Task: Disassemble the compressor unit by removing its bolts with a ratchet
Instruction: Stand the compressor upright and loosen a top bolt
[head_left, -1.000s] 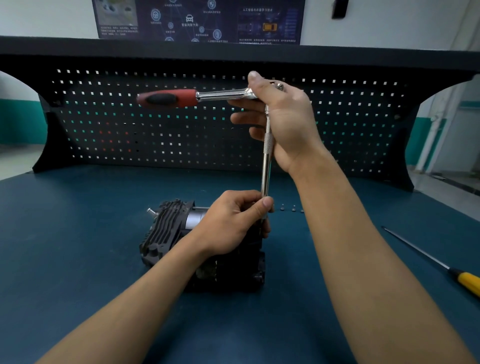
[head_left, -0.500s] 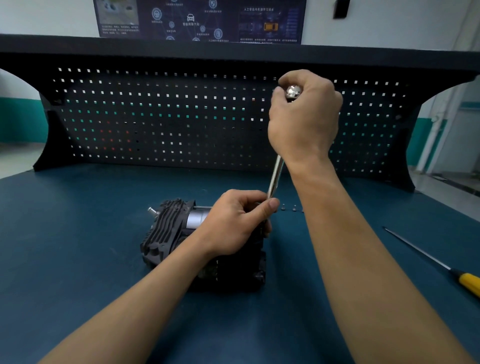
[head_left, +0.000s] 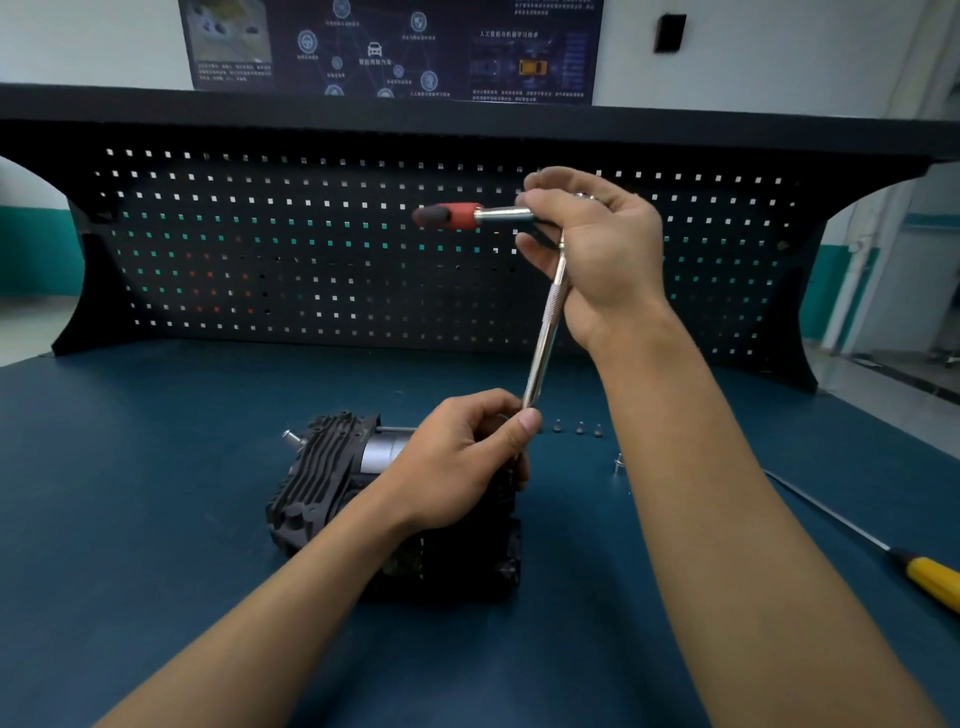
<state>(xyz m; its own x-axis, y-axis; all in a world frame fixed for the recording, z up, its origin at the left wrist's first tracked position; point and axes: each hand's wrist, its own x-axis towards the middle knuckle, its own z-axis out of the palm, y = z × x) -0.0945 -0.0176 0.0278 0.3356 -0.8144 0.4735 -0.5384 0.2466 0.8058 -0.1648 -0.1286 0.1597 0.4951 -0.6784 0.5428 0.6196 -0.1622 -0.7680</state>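
Swings the ratchet (head_left: 452, 215) handle back out to the left, after hiding it behind the fist half a second ago. Returns to much the pose of a second ago, but with the extension (head_left: 545, 322) now leaning, top to the right.

From the head camera: grips the ratchet at its head end with the right hand (head_left: 602, 249), fingers curled round the chrome neck, red grip pointing left in front of the pegboard (head_left: 260, 249). Pinches the foot of the extension with the left hand (head_left: 457, 462), thumb and forefinger closed on it just above the compressor (head_left: 322, 467), steadying it. Hides the socket and the bolt under that hand, so cannot tell how far out that bolt is. Has the compressor lying on the table (head_left: 130, 467) near the middle, finned end to the left, right under the left hand.

Counts three loose bolts (head_left: 580, 428) in a row on the table just right of the left thumb, and one more small metal piece (head_left: 618, 462) nearer, beside the right forearm. Judging by these: well into the unbolting, several out, another probably being turned now. Cannot say how many are left, with the near face dark and half covered. Shows no cover or part lifted off yet; puts the splitting of the unit still ahead, at a guess. Leaves a screwdriver (head_left: 930, 579) lying untouched at the right edge.
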